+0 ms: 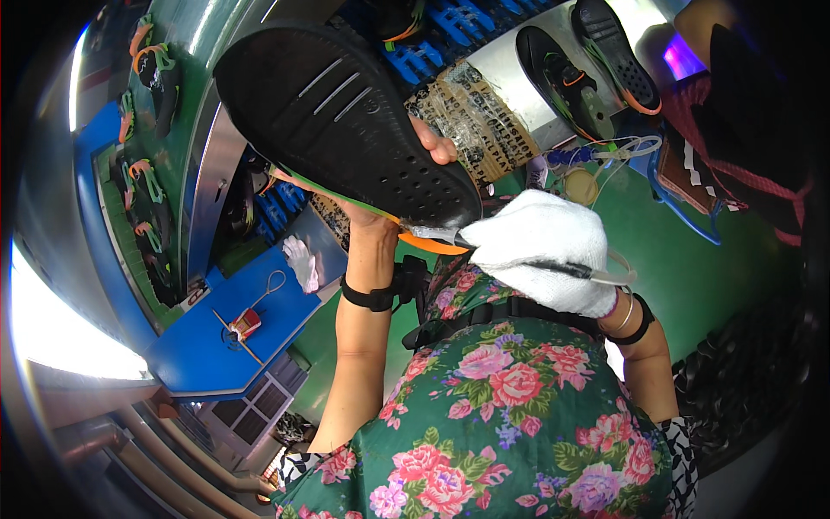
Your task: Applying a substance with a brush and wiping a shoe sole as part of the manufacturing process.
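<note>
My left hand (434, 144) is wrapped round a shoe (346, 130), its black sole turned up toward me. The sole has small round holes near the heel and light slits near the toe; green and orange trim shows along its edge. In a white knit glove, my right hand (540, 246) closes round a slim black pen-like tool (560, 269) with a pale tube at its back end. The gloved fingertips meet the heel edge, beside a greyish, shiny strip (432, 233) and an orange heel part (430, 246). The glove hides most of the tool's front.
Two more shoes (562, 86) lie on the metal surface beyond, near a taped brown cover (475, 117) and blue racks (441, 35). At left, shoes (147, 186) line a green belt. A blue table (220, 346) holds a pale glove (302, 262) and a small red-and-white object (245, 323).
</note>
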Action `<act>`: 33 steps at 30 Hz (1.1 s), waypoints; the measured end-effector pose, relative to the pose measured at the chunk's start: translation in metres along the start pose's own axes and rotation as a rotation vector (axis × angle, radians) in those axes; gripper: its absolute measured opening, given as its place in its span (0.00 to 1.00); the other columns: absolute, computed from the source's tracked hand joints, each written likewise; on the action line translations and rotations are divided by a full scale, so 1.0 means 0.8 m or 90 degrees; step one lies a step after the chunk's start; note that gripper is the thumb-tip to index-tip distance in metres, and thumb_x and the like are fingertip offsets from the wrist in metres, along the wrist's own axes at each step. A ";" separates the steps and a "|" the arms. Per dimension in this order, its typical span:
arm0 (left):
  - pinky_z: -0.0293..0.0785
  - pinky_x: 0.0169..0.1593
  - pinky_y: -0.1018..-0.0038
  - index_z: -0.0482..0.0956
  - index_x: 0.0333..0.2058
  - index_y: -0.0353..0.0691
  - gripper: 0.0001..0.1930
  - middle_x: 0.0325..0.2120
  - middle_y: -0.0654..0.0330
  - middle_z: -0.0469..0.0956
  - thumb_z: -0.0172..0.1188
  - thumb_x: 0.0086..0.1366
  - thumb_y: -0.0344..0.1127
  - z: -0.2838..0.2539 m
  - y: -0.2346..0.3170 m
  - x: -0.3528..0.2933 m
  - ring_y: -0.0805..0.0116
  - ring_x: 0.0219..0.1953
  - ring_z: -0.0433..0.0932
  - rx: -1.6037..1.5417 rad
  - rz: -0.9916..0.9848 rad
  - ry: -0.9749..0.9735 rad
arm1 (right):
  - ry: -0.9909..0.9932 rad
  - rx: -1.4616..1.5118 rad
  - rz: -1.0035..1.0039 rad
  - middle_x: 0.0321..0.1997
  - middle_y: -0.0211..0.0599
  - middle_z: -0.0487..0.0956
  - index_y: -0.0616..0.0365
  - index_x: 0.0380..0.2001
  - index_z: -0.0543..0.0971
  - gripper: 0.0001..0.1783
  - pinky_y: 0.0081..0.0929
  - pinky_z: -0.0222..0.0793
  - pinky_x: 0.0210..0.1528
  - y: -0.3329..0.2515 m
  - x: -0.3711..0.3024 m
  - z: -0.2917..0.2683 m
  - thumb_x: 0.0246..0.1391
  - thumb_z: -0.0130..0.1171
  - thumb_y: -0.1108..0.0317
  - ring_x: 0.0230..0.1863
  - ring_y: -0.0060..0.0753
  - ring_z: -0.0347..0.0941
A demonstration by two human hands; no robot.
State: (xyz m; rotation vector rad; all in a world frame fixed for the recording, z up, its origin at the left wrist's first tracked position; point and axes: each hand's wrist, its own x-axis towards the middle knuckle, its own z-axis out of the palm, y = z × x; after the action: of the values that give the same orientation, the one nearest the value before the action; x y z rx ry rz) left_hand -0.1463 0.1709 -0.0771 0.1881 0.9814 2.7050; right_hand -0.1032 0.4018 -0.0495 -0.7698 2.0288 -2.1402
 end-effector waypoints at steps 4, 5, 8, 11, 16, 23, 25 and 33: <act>0.71 0.51 0.55 0.75 0.45 0.29 0.41 0.39 0.52 0.76 0.55 0.64 0.72 0.001 -0.001 0.003 0.59 0.40 0.78 -0.004 -0.001 -0.004 | 0.033 -0.012 0.025 0.40 0.37 0.88 0.57 0.34 0.88 0.11 0.32 0.75 0.40 0.001 -0.003 -0.004 0.44 0.71 0.77 0.37 0.36 0.82; 0.72 0.51 0.55 0.75 0.44 0.28 0.41 0.39 0.52 0.76 0.55 0.65 0.71 0.001 -0.002 0.004 0.59 0.40 0.78 0.008 0.012 -0.009 | 0.033 -0.012 0.025 0.40 0.37 0.88 0.57 0.34 0.88 0.11 0.32 0.75 0.40 0.001 -0.003 -0.004 0.44 0.71 0.77 0.37 0.36 0.82; 0.73 0.51 0.54 0.75 0.45 0.28 0.40 0.39 0.51 0.76 0.55 0.65 0.70 0.004 -0.001 0.007 0.58 0.40 0.79 0.026 0.019 -0.006 | -0.009 0.040 0.024 0.40 0.39 0.87 0.58 0.34 0.88 0.11 0.32 0.77 0.40 0.001 -0.003 -0.006 0.44 0.72 0.78 0.38 0.37 0.83; 0.74 0.50 0.54 0.75 0.45 0.27 0.39 0.40 0.50 0.76 0.55 0.66 0.68 0.002 0.000 0.010 0.56 0.41 0.79 0.042 0.032 -0.027 | 0.034 -0.025 0.015 0.39 0.39 0.87 0.58 0.34 0.88 0.11 0.31 0.77 0.40 0.001 -0.002 -0.007 0.43 0.72 0.78 0.38 0.37 0.83; 0.74 0.51 0.52 0.75 0.45 0.26 0.38 0.39 0.48 0.76 0.54 0.68 0.66 0.006 -0.001 0.014 0.54 0.41 0.80 0.044 0.068 -0.034 | 0.014 0.021 0.017 0.39 0.39 0.87 0.57 0.34 0.88 0.12 0.31 0.77 0.41 -0.003 -0.004 -0.006 0.43 0.72 0.78 0.37 0.37 0.83; 0.75 0.50 0.53 0.74 0.43 0.24 0.48 0.38 0.46 0.76 0.46 0.64 0.78 0.008 -0.001 0.013 0.52 0.40 0.80 0.087 0.107 -0.036 | -0.001 -0.016 -0.017 0.40 0.38 0.87 0.58 0.34 0.88 0.11 0.32 0.77 0.40 -0.005 -0.006 -0.006 0.43 0.73 0.77 0.37 0.38 0.83; 0.75 0.50 0.53 0.74 0.43 0.24 0.50 0.38 0.46 0.76 0.46 0.62 0.81 0.009 -0.002 0.020 0.52 0.40 0.80 0.079 0.109 -0.040 | -0.010 -0.063 -0.039 0.40 0.37 0.87 0.56 0.36 0.88 0.13 0.32 0.77 0.39 -0.011 -0.004 -0.013 0.43 0.73 0.76 0.37 0.38 0.83; 0.75 0.52 0.55 0.74 0.44 0.24 0.57 0.39 0.46 0.76 0.46 0.53 0.87 0.007 -0.005 0.021 0.54 0.41 0.80 0.043 0.076 0.017 | -0.006 -0.165 -0.129 0.43 0.31 0.87 0.45 0.39 0.88 0.15 0.31 0.80 0.40 -0.012 -0.015 0.002 0.45 0.72 0.72 0.37 0.36 0.83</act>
State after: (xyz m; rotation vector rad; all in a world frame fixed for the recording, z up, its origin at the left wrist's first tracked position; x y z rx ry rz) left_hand -0.1602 0.1822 -0.0747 0.2302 1.1041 2.7897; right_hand -0.0890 0.4063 -0.0436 -1.0576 2.3465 -1.9841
